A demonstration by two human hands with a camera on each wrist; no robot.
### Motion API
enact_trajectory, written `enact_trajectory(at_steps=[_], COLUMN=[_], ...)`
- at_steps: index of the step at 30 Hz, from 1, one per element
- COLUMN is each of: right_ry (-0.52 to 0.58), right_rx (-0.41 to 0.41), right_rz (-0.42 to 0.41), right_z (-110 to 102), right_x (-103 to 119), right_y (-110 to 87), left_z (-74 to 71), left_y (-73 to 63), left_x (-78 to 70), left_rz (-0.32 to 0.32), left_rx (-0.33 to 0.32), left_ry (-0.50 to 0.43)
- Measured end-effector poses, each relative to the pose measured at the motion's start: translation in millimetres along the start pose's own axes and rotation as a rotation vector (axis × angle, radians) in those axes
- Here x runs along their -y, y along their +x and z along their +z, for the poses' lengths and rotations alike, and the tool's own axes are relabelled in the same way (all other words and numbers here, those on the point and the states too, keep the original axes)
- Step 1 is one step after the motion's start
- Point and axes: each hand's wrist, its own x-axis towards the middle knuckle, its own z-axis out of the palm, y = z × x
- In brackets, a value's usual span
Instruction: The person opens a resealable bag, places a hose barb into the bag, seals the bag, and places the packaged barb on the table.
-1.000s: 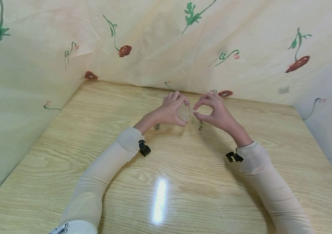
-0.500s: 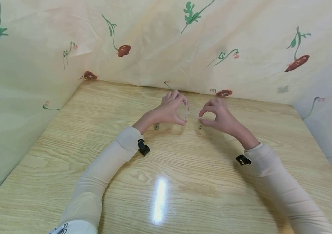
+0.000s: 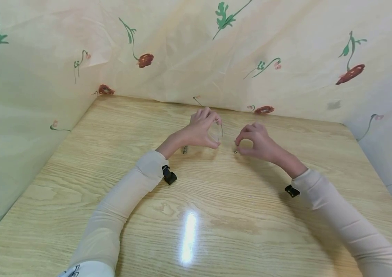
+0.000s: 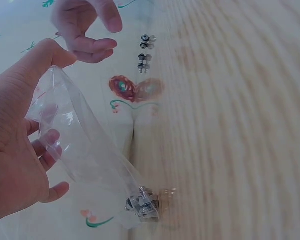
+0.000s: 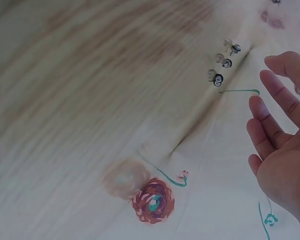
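Gripping bag [image 4: 92, 140]: left fingers [image 4: 51, 158] | released: right fingers [image 5: 280, 96] | left wrist view: fittings [image 4: 145, 206] inside (head: unclear)

The worktop [image 3: 213, 192] is of light wood with visible grain, and its surface is glossy. On its far part lie some small metal pieces [image 5: 227, 63]. To their left, 1 clear bag [image 4: 90, 135] appears to rest its lower end.

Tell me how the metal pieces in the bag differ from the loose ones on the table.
The bagged pieces sit behind clear plastic in the bag; the loose pieces lie bare on the table. The bagged pieces are bunched together, while the loose pieces are spaced in a row. Both look small and shiny.
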Motion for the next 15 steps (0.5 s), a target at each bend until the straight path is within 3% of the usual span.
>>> enact_trajectory(at_steps=[7, 15], right_ry=[-0.012, -0.007], right_rx=[0.092, 0.124], right_rz=[0.045, 0.041], right_z=[1.3, 3.3], right_x=[-0.4, 1.1], right_y=[-2.4, -0.7], left_z=[-0.1, -1.7], left_y=[-0.4, -0.6], left_x=[-0.2, -0.4], left_rz=[0.003, 0.002], left_rx=[0.007, 0.011], left_ry=[-0.001, 0.002])
